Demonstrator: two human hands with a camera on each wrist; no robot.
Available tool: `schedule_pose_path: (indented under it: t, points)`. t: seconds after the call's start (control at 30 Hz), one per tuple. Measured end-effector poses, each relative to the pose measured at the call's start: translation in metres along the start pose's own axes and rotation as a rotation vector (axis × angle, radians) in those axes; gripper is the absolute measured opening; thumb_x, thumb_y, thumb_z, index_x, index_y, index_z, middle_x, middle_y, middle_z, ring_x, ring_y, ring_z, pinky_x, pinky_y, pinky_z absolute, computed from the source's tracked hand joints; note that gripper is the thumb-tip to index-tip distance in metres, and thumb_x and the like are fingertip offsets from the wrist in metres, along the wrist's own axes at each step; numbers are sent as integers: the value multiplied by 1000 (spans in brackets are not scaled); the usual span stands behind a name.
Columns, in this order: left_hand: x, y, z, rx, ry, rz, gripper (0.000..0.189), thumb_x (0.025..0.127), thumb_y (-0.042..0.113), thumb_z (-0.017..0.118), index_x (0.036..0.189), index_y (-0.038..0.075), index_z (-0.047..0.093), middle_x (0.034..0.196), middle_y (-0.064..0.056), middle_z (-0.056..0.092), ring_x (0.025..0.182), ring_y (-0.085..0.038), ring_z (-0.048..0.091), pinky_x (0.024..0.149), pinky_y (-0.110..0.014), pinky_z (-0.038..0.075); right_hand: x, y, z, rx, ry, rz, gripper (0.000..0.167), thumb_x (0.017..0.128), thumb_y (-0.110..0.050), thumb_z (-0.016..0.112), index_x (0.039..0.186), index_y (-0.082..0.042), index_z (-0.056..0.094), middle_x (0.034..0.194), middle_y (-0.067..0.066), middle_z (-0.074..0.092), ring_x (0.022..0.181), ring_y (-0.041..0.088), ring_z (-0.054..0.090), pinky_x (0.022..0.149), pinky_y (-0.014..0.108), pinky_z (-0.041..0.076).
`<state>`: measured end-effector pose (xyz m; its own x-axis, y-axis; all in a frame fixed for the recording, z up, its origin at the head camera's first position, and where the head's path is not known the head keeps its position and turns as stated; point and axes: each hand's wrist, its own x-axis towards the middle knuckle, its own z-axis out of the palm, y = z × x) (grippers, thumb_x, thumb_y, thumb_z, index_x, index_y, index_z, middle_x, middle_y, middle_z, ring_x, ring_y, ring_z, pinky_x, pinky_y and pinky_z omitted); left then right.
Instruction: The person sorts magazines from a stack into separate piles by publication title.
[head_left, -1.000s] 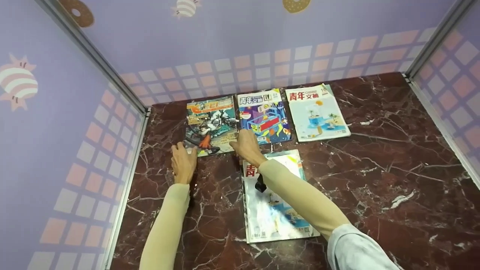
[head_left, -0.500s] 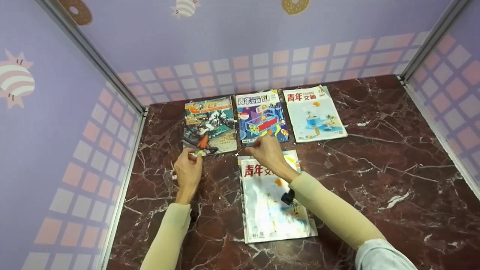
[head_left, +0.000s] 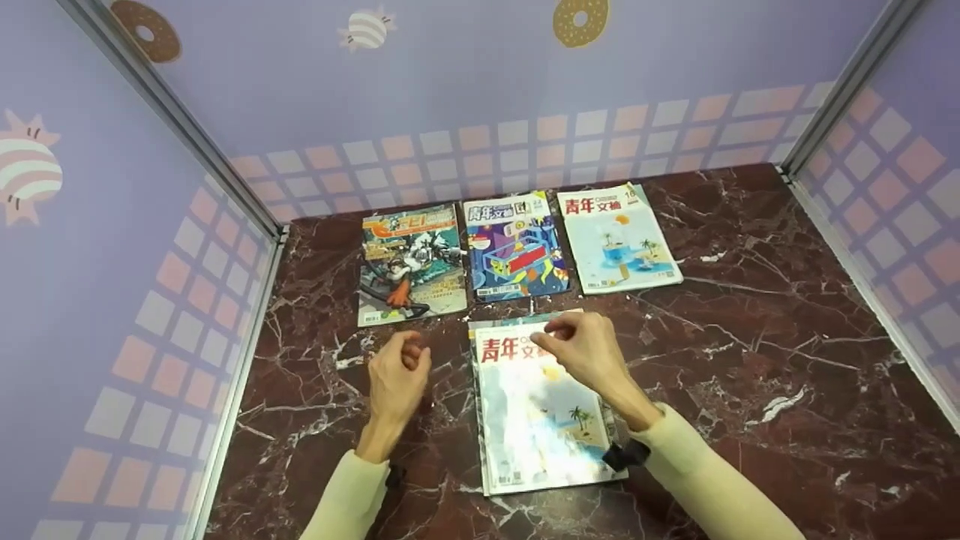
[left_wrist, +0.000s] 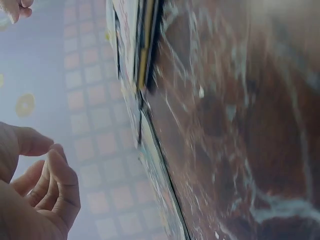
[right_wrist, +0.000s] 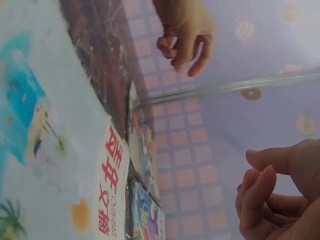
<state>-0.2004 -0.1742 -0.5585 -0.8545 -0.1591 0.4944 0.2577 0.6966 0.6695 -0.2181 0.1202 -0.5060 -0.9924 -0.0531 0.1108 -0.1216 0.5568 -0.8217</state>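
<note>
My left hand (head_left: 400,379) hovers over the marble table, left of the magazine stack, its fingers loosely curled around nothing. Above the top right part of the stack is my right hand (head_left: 589,352), likewise loosely curled and holding nothing. The top magazine of the stack (head_left: 517,420) has a pale cover with red characters and a beach picture. Three magazines lie side by side behind it: a dark comic-style magazine (head_left: 412,262), a purple-blue magazine (head_left: 517,247) and a pale beach-cover magazine (head_left: 619,240). In the left wrist view the left hand's thumb (left_wrist: 35,141) comes close to the fingers.
The dark red marble table (head_left: 735,360) meets a purple patterned wall (head_left: 465,82) at the back. Side panels (head_left: 97,262) stand at left and right, joined by metal corner strips. Small white specks lie near the magazines.
Both hands have drawn back toward the body, away from the back row. The left has left the comic-style magazine; the right has moved right, over the stack. The comic-style magazine lies flat in the row.
</note>
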Motion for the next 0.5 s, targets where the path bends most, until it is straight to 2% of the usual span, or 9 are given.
schedule_pose_path:
  t: [0.2,0.5]
  points:
    - [-13,6,-9,15,-36,8,13,87,-4,81,98,-1,76,77,-9,73,66,-20,69,62,-28,57,-29,8,-19,2,36,30,16,90,-21,90,95,-7,85,75,6,77,60,8,61,60,24,50]
    - [-32,18,-14,-45,-71,67,9,87,-3,81,92,2,77,74,-6,73,62,-14,67,59,-24,57,-66,33,-35,-52,58,69,17,89,-18,91,98,-5,85,80,6,79,68,9,67,65,22,54]
